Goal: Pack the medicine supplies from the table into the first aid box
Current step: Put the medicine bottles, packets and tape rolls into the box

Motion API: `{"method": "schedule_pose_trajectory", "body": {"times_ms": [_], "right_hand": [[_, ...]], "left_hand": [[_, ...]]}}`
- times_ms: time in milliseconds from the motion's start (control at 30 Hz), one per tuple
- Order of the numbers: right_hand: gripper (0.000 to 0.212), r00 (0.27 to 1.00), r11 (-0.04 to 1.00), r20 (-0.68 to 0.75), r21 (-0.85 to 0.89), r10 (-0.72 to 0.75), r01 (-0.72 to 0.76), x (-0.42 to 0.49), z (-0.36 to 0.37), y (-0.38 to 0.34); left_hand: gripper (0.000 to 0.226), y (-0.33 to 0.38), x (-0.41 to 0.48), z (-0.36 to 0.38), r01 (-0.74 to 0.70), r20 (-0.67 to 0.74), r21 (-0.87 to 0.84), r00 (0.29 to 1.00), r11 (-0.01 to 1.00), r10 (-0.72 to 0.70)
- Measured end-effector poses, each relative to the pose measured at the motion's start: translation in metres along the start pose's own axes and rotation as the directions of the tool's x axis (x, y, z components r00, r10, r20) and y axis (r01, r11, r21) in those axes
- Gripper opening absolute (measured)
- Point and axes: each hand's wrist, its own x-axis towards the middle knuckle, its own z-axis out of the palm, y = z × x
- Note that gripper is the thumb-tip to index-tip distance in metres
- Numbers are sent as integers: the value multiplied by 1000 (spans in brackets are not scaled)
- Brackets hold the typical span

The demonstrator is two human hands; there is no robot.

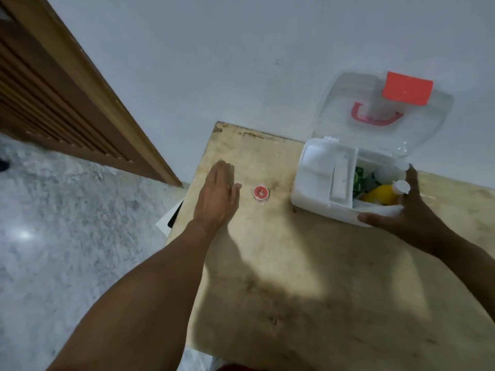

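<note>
from the head view, my left hand (217, 195) hovers flat over the tabletop (294, 263), fingers straight and together, grip wide open and holding nothing. just to its right, apart from the thumb, sits the small red tape roll (261, 192), the only loose supply i can see outside the box. my right hand (401, 210) is spread against the near wall of the first aid box (318, 183), steadying it rather than clasping anything; its grip is open too, fingers splayed over the rim beside the yellow bottle (381, 195) and its white cap.

the risks as i judge them: the roll is small and round, so a flat-handed swipe could send it rolling off the left edge of the tabletop, which is near. the clear lid (375, 103) stands open against the wall and could drop if the box is nudged. the right compartment already looks crowded, so the roll may sit proud and block closing.

the roll lies between my two hands, much nearer the left.
</note>
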Motion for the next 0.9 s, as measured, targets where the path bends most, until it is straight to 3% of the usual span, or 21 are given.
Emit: {"method": "schedule_pose_trajectory", "body": {"times_ms": [233, 400, 633, 767, 900], "right_hand": [[138, 999, 1000, -40, -23, 14, -15, 3, 4, -5], [145, 1000, 999, -23, -31, 10, -11, 3, 1, -3], [131, 1000, 999, -2, 44, -12, 12, 3, 0, 3], [115, 999, 998, -32, 45, -34, 36, 1, 2, 4], [113, 997, 998, -59, 36, -47, 49, 2, 3, 8]], "left_hand": [[26, -9, 11, 6, -99, 68, 26, 993, 995, 97], [37, -5, 9, 3, -93, 54, -49, 994, 994, 96], [51, 40, -18, 16, -113, 50, -179, 991, 977, 124], [60, 53, -26, 33, -99, 159, -158, 980, 982, 124], [69, 64, -35, 55, -49, 202, -123, 977, 991, 73]]}}
